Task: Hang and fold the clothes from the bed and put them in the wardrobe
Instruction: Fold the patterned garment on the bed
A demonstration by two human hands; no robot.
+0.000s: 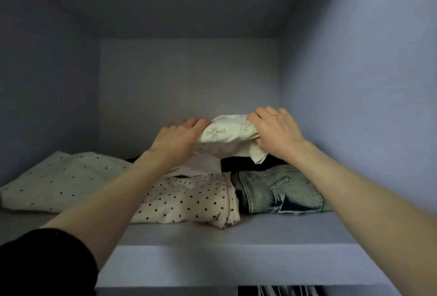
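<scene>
Both hands, left hand and right hand, grip the folded cream garment by its ends, fingers curled, at frame centre above the dark pile, likely to land it flat on the wardrobe shelf.

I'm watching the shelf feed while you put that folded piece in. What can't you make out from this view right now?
- Head view: whether the cream printed garment, held by the left hand and right hand, rests on the dark garment below; its underside is hidden.
- The dark garment's type: the jeans and the held piece cover it.
- The hanging items under the shelf: cut off by the bottom edge.
- The left fingertips: blurred.
</scene>
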